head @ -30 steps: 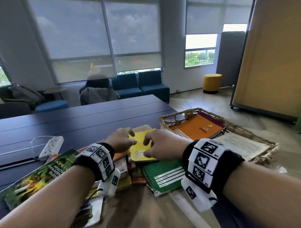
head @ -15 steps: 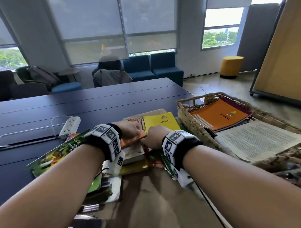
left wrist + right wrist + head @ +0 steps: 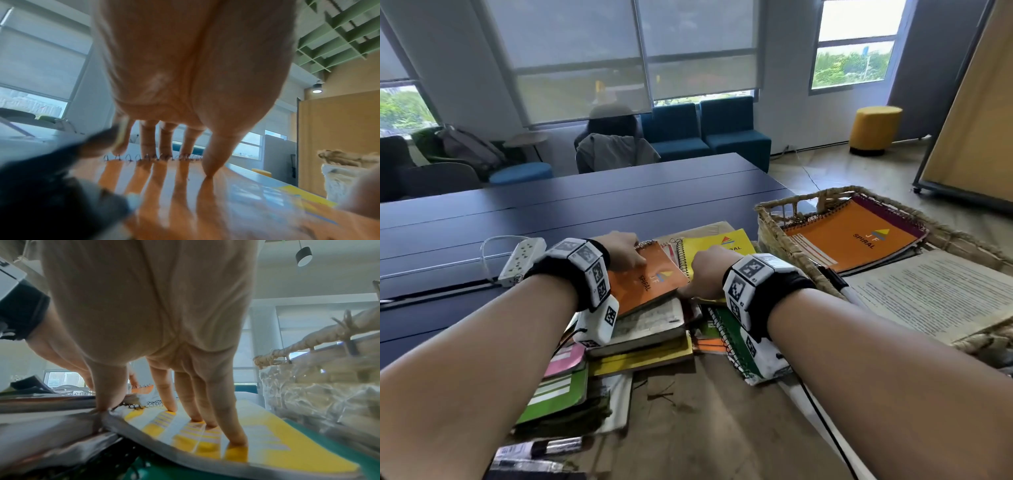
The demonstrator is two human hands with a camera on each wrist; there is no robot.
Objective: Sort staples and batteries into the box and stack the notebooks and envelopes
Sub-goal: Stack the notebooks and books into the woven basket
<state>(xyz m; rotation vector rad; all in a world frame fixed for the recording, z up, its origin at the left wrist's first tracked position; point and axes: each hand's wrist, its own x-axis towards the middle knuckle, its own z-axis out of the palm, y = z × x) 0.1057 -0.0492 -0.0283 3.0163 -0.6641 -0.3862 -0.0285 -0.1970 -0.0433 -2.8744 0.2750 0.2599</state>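
Note:
A small orange spiral notebook lies on top of a pile of books. My left hand rests on it, with straight fingers reaching its spiral edge and the thumb pressing on the cover. Beside it on the right lies a yellow spiral notebook. My right hand presses on that notebook with straight fingers, the thumb at its spiral side. A green notebook lies under my right wrist. No staples, batteries or envelopes are in view.
A wicker basket at the right holds a larger orange notebook and a printed sheet. A white power strip lies on the dark table to the left. Loose books and booklets spread towards me.
One second ago both hands pinched the yellow notebook. My left hand has since shifted onto the orange notebook, and my right hand now lies flat on the yellow one. The head view has tilted down.

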